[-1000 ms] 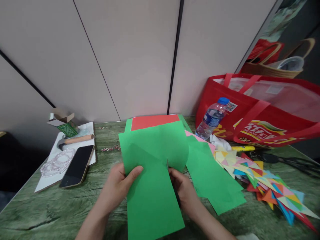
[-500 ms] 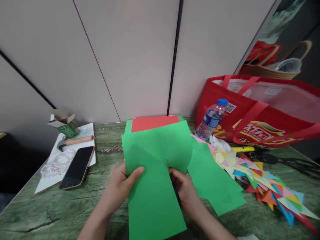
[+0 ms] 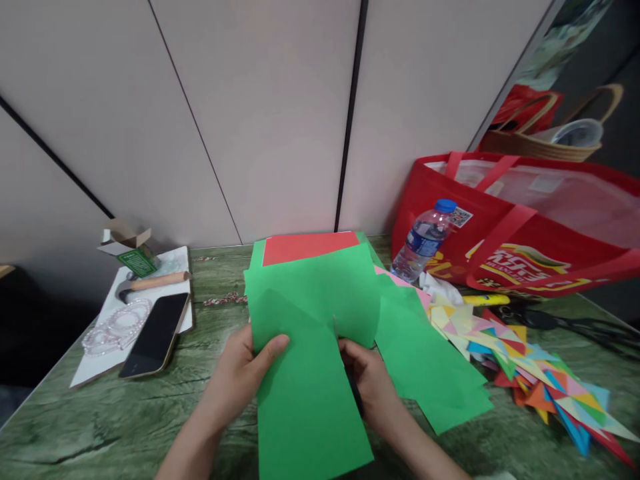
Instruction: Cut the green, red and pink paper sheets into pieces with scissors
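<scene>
My left hand (image 3: 253, 360) grips the left edge of a large green sheet of paper (image 3: 310, 400), thumb on top and fingers hidden beneath. My right hand (image 3: 370, 373) is closed on a pair of scissors (image 3: 335, 325) at the slit in the sheet; just a thin blade and a bit of dark handle show. The part above and right of the slit bends up. Behind the sheet lies red paper (image 3: 310, 247) on more green paper. More cut green paper (image 3: 430, 360) rests on the table to the right of my right hand.
On the left are a phone (image 3: 155, 333), a hammer (image 3: 155, 281), beaded strands (image 3: 117, 327) and a small green box (image 3: 133, 253). To the right stand a water bottle (image 3: 423, 240) and a red bag (image 3: 510, 227), with folded colourful paper (image 3: 550, 380) in front.
The raised right part of the green sheet has shifted slightly left and its edge has straightened. Both hands stay nearly in place.
</scene>
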`<state>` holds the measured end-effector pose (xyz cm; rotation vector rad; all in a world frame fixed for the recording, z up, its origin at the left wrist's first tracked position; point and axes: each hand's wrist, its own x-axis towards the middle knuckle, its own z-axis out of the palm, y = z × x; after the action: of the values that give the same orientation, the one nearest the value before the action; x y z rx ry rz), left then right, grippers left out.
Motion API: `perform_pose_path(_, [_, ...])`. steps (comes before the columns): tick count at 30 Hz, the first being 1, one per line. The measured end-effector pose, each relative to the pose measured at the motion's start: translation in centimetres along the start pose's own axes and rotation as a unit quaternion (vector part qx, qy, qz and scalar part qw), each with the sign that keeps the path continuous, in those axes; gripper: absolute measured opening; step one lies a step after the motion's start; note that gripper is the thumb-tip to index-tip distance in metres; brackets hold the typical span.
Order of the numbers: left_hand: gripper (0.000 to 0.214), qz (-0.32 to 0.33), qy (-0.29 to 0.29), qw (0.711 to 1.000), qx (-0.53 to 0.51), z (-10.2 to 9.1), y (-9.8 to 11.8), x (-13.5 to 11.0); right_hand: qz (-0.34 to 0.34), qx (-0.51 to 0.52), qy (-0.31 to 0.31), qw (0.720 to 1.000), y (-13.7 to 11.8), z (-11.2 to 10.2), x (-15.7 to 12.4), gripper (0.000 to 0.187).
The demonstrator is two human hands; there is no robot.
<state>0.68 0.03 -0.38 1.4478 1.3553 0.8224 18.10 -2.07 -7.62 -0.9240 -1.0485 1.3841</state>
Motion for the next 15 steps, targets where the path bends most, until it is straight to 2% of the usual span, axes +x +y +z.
perform_pose_path(15, [0.025,0.003,0.01,1.0,0.006,-0.03,0.27,-0.09,0.011,-0.005,0.022,1.0,0.39,0.03,0.03,0.012])
